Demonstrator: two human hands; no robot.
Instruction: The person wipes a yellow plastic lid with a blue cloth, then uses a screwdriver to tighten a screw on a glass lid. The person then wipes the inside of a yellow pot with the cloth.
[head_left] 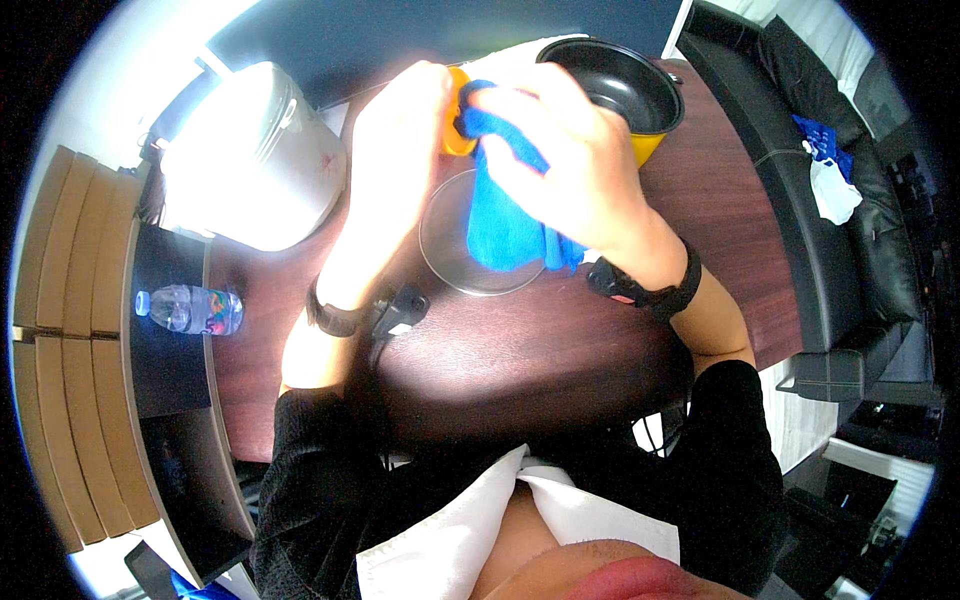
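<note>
Over the far part of the table, my left hand (400, 130) is closed on a yellow object (457, 125) with a curved edge; the fingers hide most of it, so its kind cannot be made out. Beside it, my right hand (585, 160) grips a blue cloth (503, 225), pressing its upper end against the yellow object while the rest hangs down. A round clear lid (443, 245) lies on the table below my hands, partly covered by the cloth. Behind my right hand is a pot (615, 85) with a black inside and a yellow outside.
A white round lidded appliance (270, 165) stands at the table's far left. A plastic water bottle (195, 308) lies near the left edge of the dark wood table (720, 230). To the right is a black sofa (810, 220) with a blue and white bundle (830, 170) on it.
</note>
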